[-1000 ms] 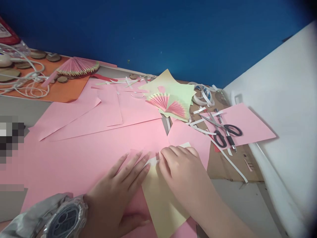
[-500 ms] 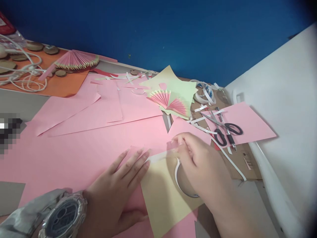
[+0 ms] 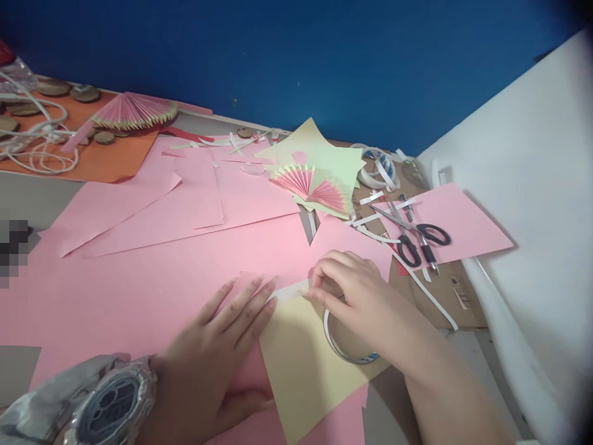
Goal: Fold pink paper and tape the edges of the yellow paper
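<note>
My left hand lies flat with fingers stretched out, pressing the left edge of a pale yellow sheet onto the big pink sheet. My right hand pinches a strip of white tape that runs along the yellow sheet's top edge to my left fingertips. The tape roll hangs under my right palm, resting on the yellow sheet. A grey watch is on my left wrist.
Black-handled scissors and a pen lie on a pink sheet at right, among white paper strips. A folded pink-and-yellow fan sits on yellow papers behind. Another fan, white cord and orange paper lie far left. White wall at right.
My right hand lifted off the yellow sheet, showed the tape roll and drew out a strip of tape, then came down towards the sheet's top edge. My left hand stayed put.
</note>
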Demonstrator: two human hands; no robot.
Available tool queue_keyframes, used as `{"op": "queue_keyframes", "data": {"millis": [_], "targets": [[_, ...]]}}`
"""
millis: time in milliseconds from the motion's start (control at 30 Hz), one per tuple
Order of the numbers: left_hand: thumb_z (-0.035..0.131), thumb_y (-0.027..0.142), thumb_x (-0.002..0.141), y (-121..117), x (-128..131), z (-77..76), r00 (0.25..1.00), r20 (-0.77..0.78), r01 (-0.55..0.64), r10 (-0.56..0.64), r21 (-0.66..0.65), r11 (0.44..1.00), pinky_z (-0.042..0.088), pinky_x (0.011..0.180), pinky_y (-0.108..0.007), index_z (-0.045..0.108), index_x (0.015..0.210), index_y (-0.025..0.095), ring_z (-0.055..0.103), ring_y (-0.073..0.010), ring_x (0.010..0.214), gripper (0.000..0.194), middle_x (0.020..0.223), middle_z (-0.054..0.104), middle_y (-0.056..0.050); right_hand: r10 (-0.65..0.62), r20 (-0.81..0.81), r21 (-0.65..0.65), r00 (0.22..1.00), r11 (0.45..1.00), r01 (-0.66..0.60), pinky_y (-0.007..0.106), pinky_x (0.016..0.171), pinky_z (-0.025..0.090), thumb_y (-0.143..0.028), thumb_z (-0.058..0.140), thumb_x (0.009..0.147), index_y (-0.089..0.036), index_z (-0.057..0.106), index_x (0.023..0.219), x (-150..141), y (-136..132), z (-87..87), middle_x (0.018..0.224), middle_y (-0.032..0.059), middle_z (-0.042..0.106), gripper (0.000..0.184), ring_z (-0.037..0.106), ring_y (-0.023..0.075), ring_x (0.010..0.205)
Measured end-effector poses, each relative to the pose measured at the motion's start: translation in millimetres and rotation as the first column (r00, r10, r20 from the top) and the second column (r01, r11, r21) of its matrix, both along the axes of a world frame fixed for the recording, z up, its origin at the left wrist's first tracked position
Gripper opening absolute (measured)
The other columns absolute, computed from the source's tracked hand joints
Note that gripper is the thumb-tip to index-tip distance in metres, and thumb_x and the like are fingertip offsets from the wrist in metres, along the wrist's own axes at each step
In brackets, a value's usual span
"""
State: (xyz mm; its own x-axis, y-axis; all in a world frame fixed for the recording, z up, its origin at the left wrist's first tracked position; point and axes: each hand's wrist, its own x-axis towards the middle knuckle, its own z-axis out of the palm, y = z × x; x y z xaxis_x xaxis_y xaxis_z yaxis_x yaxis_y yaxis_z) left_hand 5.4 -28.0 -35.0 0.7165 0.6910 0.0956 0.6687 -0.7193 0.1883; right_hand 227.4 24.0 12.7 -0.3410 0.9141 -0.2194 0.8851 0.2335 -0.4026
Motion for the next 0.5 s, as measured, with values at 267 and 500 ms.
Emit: {"op": "queue_keyframes", "data": {"millis": [267, 500], "targets": [[0.040, 0.065, 0.081, 4.5, -4.6, -1.4, 0.997, -0.011, 0.073, -0.072, 0.014, 0.997, 0.010, 0.110, -0.047, 0.036, 0.137, 0.006, 0.021, -0.0345, 0.135, 0.082, 0.148, 0.025, -0.017, -0.117, -0.050, -0.161, 0.992, 0.981, 0.108, 0.023, 0.054, 0.037, -0.032, 0.044, 0.090, -0.024, 0.051, 0.076, 2.7, -4.5, 0.9, 0.076, -0.0024, 0.059, 0.017, 0.055, 0.0135, 0.072], [0.040, 0.065, 0.080, 3.3, -3.5, -1.7, 0.999, 0.016, 0.045, -0.045, 0.008, 0.999, 0.011, 0.111, -0.044, 0.042, 0.134, 0.007, 0.027, -0.0331, 0.133, 0.079, 0.146, 0.031, -0.015, -0.045, -0.050, -0.157, 0.998, 0.987, 0.036, 0.024, 0.062, 0.037, -0.029, 0.048, 0.088, -0.022, 0.048, 0.065, 1.7, -3.0, -1.6, 0.070, -0.0030, 0.057, 0.024, 0.054, 0.0142, 0.075]]}}
